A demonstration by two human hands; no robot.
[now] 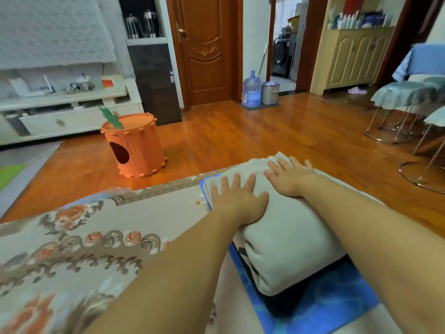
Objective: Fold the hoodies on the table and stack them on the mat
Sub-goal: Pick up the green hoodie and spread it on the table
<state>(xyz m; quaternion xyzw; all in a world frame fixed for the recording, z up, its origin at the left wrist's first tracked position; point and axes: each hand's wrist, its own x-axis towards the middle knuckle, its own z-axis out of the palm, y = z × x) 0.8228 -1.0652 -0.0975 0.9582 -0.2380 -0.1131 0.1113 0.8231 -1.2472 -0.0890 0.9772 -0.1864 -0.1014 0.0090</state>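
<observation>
A folded cream hoodie (289,242) lies on top of a dark folded garment (296,302), whose black edge shows beneath it. Both rest on a blue mat (334,312) at the right of the table. My left hand (238,198) lies flat on the hoodie's far left part, fingers spread. My right hand (292,177) lies flat on its far end, fingers spread too. Neither hand grips the cloth. Both forearms reach over the stack and hide parts of it.
The table wears a floral cloth (72,249) stretching to the left. Beyond its far edge is wooden floor with an orange carrot-shaped stool (134,145). Metal-legged stools (404,104) stand at the right, a water bottle (251,90) by the door.
</observation>
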